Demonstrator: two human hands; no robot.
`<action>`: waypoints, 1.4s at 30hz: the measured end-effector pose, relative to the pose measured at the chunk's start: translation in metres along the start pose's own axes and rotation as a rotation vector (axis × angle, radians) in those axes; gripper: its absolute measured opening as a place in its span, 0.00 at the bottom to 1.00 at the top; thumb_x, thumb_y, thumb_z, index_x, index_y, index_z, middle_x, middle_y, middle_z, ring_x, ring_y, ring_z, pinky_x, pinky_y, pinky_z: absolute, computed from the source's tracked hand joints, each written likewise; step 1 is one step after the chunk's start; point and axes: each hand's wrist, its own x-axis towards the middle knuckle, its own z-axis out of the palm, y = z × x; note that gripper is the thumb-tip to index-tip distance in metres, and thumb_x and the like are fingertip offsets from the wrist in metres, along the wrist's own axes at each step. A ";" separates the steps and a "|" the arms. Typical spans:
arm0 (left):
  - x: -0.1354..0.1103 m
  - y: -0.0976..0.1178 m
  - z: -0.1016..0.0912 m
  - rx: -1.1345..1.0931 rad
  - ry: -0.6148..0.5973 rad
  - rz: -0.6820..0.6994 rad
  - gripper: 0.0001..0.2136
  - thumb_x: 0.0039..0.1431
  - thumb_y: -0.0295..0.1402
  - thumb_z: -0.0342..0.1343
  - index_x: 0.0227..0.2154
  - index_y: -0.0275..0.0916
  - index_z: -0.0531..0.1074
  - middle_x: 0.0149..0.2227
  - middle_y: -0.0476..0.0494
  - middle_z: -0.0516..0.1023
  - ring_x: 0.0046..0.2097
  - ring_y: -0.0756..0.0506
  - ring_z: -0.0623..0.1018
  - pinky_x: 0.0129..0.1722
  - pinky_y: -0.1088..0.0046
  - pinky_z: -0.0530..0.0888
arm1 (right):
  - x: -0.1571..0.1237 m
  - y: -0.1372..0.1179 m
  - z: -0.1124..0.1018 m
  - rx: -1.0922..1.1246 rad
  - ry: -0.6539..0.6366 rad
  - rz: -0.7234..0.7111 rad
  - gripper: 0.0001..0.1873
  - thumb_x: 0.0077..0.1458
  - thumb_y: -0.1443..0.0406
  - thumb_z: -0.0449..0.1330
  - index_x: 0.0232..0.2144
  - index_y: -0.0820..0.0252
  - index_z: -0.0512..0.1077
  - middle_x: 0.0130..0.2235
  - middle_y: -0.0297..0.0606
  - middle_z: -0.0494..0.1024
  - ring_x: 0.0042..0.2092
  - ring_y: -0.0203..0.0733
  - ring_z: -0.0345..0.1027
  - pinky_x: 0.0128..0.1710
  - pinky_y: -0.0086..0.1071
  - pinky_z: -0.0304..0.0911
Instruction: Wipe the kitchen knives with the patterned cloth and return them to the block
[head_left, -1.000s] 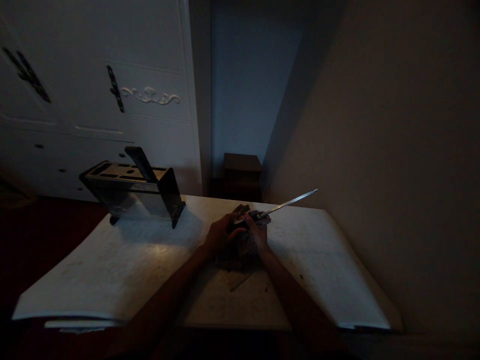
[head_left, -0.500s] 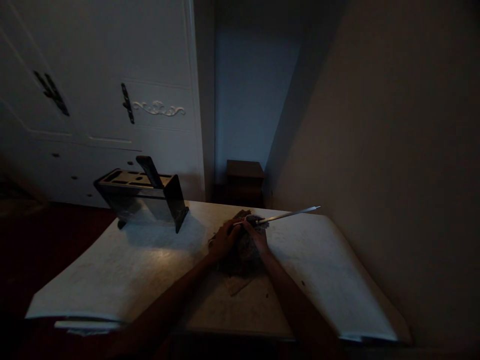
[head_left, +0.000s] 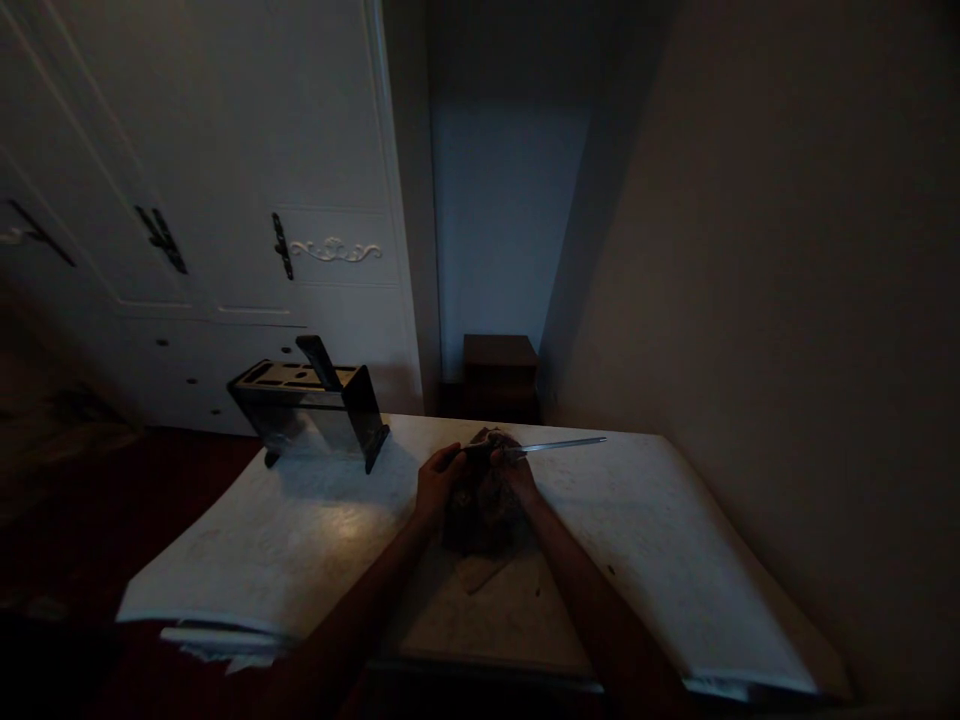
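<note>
My left hand (head_left: 437, 482) is closed round the dark handle (head_left: 474, 452) of what looks like a sharpening steel. Its slim metal rod (head_left: 566, 443) sticks out to the right, nearly level above the table. My right hand (head_left: 517, 474) pinches a dark, crumpled cloth (head_left: 484, 510) around the base of the rod. The rest of this cloth hangs below and between my hands, down to the tabletop. Dim light hides the exact finger positions.
A knife block (head_left: 311, 415) with one black-handled knife (head_left: 319, 362) stands at the left on the white table (head_left: 300, 545). Beyond are a white wardrobe (head_left: 330, 150) and a small brown cabinet (head_left: 500, 352). A wall (head_left: 750, 300) runs along the right.
The view has swung slightly left and up. The rod has dropped nearer to level, and its tip shows further left. My left hand has moved to the handle's left end.
</note>
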 end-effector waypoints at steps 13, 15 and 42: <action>-0.014 0.019 -0.021 -0.212 0.151 0.128 0.28 0.35 0.42 0.74 0.40 0.35 0.75 0.34 0.45 0.78 0.33 0.47 0.79 0.35 0.69 0.78 | 0.001 0.011 -0.017 -0.158 -0.088 0.287 0.34 0.29 0.42 0.75 0.34 0.59 0.79 0.35 0.45 0.82 0.43 0.60 0.76 0.47 0.52 0.70; -0.014 0.027 -0.026 -0.298 0.162 0.153 0.28 0.33 0.41 0.75 0.39 0.35 0.74 0.36 0.45 0.77 0.37 0.45 0.80 0.41 0.63 0.79 | 0.002 0.011 -0.016 -0.082 -0.094 0.287 0.31 0.32 0.45 0.75 0.34 0.58 0.80 0.35 0.45 0.83 0.46 0.61 0.75 0.50 0.52 0.69; -0.044 0.353 -0.129 0.312 0.421 0.972 0.20 0.51 0.40 0.64 0.47 0.38 0.72 0.41 0.42 0.78 0.34 0.47 0.80 0.31 0.71 0.80 | -0.012 -0.004 -0.006 0.132 -0.004 0.517 0.27 0.38 0.42 0.66 0.37 0.50 0.80 0.48 0.44 0.80 0.55 0.63 0.71 0.56 0.59 0.63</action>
